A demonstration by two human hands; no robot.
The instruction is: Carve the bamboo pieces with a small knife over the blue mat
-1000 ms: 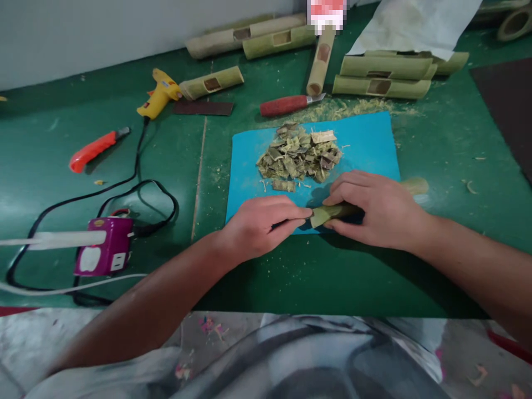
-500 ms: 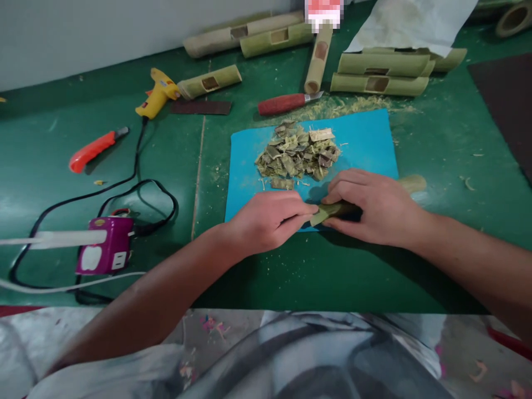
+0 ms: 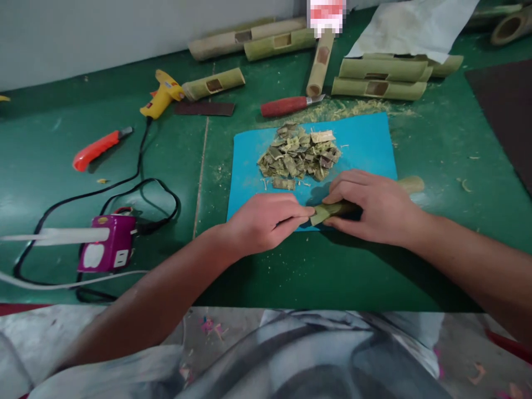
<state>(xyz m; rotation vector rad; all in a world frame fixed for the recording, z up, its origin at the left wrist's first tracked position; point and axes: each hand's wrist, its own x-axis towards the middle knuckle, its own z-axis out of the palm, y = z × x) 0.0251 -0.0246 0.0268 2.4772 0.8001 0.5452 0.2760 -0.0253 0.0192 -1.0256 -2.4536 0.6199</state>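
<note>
My right hand is closed around a green bamboo tube, holding it low over the front edge of a blue mat. The tube's pale right end sticks out beyond the knuckles. At the left end of the tube, my left hand is closed in a pinch, thumb and forefinger at the rim. Whatever lies between those fingertips is hidden. Just beyond both hands, a heap of bamboo chips covers part of the mat.
A red-handled knife lies behind the mat. Cut bamboo tubes line the back. On the left are a yellow glue gun, an orange cutter and a purple power adapter with loose cables. Dark sheet at right.
My left fingertips have drawn back slightly to the left at the tube's end. My right hand and the tube stay put. The view has shifted a little.
</note>
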